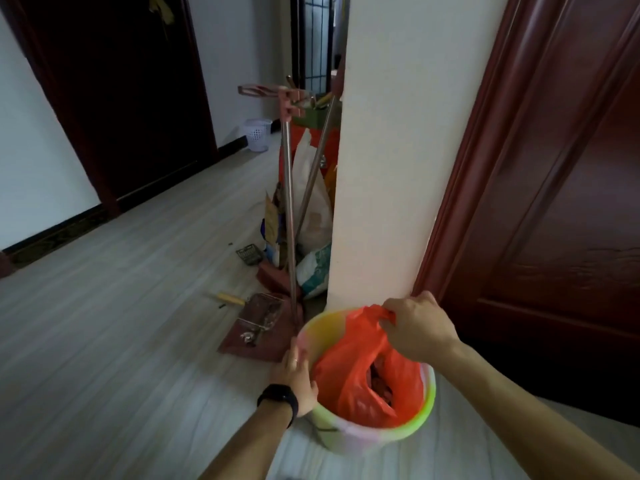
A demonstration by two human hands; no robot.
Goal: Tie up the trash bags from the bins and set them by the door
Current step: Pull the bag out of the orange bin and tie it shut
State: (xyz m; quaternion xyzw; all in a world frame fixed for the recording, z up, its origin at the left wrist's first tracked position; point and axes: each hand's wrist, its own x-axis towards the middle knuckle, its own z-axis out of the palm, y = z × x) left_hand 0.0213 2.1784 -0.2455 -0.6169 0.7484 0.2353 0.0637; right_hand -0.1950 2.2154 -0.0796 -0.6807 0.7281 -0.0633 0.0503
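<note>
A round pastel bin (398, 434) with a yellow-green rim stands on the floor at the foot of a white wall corner. An orange plastic trash bag (356, 368) sits inside it, its mouth partly open over dark rubbish. My right hand (417, 323) pinches the bag's far top edge and holds it raised above the rim. My left hand (294, 372) rests on the bin's left rim, fingers curled over the edge; a black band is on that wrist.
A dark red door (561, 202) stands right of the white pillar (388, 150). Left of the bin lie a dustpan (258, 329), metal poles (290, 216), sacks and a small tool. A white basket (257, 134) stands far back beside another dark door (131, 98).
</note>
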